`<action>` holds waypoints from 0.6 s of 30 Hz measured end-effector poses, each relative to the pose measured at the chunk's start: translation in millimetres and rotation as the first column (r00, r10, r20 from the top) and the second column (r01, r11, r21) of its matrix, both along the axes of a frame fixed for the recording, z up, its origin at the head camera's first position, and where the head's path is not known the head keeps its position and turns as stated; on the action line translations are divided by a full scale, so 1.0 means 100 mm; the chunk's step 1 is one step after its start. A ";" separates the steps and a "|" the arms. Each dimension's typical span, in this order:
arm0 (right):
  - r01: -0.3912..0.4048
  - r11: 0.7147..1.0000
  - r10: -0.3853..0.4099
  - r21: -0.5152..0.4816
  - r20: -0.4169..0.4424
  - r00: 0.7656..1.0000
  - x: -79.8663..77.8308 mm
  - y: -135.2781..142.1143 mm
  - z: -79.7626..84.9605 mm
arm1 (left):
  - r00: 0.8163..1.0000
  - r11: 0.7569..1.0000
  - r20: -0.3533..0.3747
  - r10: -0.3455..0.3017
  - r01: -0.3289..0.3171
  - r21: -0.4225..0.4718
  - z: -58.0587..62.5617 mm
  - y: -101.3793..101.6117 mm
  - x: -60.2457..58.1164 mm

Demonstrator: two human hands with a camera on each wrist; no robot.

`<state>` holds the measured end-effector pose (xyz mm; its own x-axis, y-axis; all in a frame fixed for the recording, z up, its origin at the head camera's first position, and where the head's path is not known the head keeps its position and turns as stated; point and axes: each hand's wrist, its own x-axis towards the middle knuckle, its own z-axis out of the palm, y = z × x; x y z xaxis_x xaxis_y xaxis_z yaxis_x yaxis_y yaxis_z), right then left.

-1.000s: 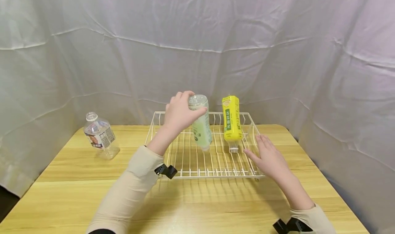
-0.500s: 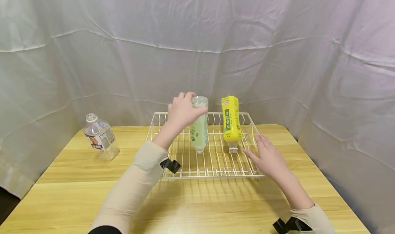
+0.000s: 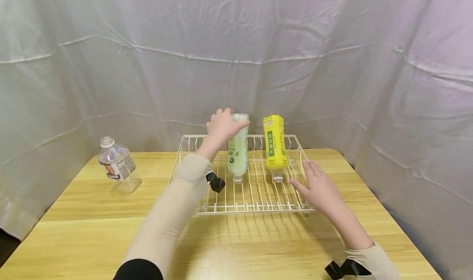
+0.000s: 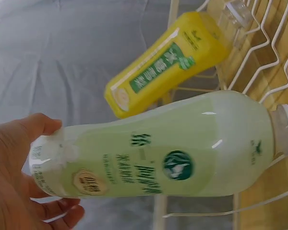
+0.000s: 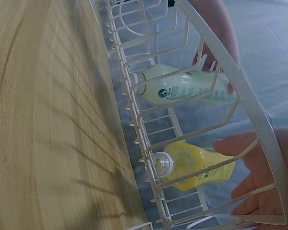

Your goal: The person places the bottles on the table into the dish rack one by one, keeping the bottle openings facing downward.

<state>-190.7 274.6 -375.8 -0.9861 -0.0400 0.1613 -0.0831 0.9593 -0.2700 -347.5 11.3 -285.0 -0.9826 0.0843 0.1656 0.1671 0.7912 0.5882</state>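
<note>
A pale green bottle (image 3: 238, 152), upside down, stands nearly upright in the white wire dish rack (image 3: 255, 211). My left hand (image 3: 221, 127) holds it near its raised base, thumb on one side and fingers on the other, as the left wrist view also shows on the green bottle (image 4: 182, 143). Its neck points down at the rack's wires. To its right a yellow bottle (image 3: 275, 142) leans in the rack, neck down. My right hand (image 3: 319, 187) rests on the rack's right side with fingers extended; the right wrist view shows that hand (image 5: 259, 177) beside the rim.
A clear labelled plastic bottle (image 3: 118, 165), uncapped and upright, stands on the wooden table (image 3: 92, 243) left of the rack. Grey cloth (image 3: 236, 33) hangs behind and at both sides of the table.
My left hand has moved slightly right around the green bottle's base. The bottle has turned from tilted to nearly upright, its neck shifting left. The right hand stays on the rack.
</note>
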 end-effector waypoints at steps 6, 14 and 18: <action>-0.003 1.000 0.003 -0.006 -0.003 1.000 0.01 -0.02 -0.01 | 0.999 0.997 -0.006 0.052 -0.051 0.065 -0.19 0.04 -0.17; -0.011 1.000 0.011 -0.004 -0.002 1.000 0.02 -0.08 0.00 | 0.997 0.993 0.023 0.071 -0.073 0.095 -0.37 -0.05 -0.28; -0.011 1.000 0.011 0.000 -0.003 1.000 0.02 -0.09 0.01 | 0.998 0.987 0.035 0.046 -0.051 0.151 -0.40 -0.09 -0.30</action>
